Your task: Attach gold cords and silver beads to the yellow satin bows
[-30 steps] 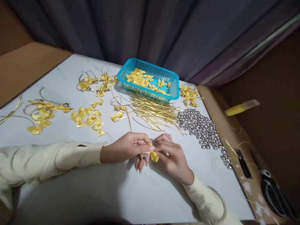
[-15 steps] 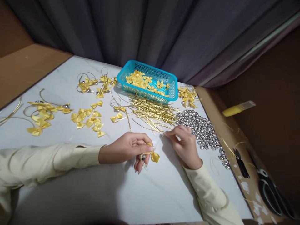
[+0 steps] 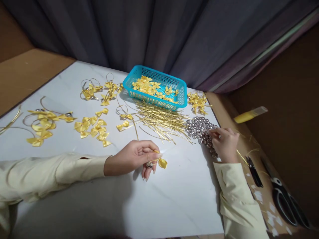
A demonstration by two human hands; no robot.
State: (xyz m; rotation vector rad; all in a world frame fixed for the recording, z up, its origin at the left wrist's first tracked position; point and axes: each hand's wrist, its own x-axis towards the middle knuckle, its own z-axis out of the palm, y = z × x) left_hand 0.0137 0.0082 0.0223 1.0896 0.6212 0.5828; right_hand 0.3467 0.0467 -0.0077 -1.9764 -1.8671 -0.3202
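My left hand (image 3: 136,157) is closed over the middle of the table. Its thumb and fingers pinch a yellow ribbon bow (image 3: 162,163), with a small round silver bell (image 3: 149,164) hanging beside it at the fingers. Over the right edge of the pile of silver bells (image 3: 198,127) is my right hand (image 3: 225,142), fingers pinched together. A small shiny silver bell (image 3: 219,136) shows between those fingers, partly hidden.
A blue basket (image 3: 155,98) of yellow bows stands at the back, with gold cord pieces (image 3: 161,119) before it. Finished-looking bows with loops (image 3: 43,121) lie left. Black snips (image 3: 254,172), scissors (image 3: 286,202) and a yellow-handled tool (image 3: 246,116) are at right.
My right hand has moved right, from the ends of the gold cords to the bell pile. My left hand still pinches the bow, nearly in the same place.
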